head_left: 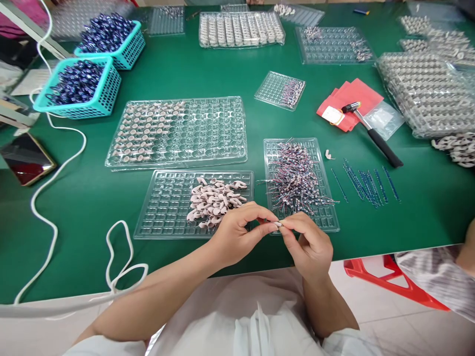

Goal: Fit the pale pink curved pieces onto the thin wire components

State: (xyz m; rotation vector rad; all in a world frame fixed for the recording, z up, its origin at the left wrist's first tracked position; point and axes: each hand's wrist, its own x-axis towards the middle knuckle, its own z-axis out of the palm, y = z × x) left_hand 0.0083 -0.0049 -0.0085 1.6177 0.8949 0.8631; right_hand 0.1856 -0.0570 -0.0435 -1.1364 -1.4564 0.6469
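Observation:
A small white earbud housing (pixel 278 224) is pinched between the fingertips of my left hand (pixel 237 231) and my right hand (pixel 310 244), just past the table's near edge. Fingers cover most of it, so its details are hidden. Behind my left hand, a heap of white earbud housings (pixel 215 200) lies on a clear plastic tray (pixel 163 202). Beyond my right hand, another clear tray (pixel 328 217) bears a tangled pile of small wired circuit boards (pixel 295 173).
A larger tray (pixel 208 131) is partly filled with housings. Two turquoise baskets (pixel 111 89) hold shiny dark blue pieces. A hammer (pixel 374 136) rests across red bags (pixel 365 94); thin blue strips (pixel 365 185) lie nearby. A white cable (pixel 52 222) and a phone (pixel 27 158) are at left.

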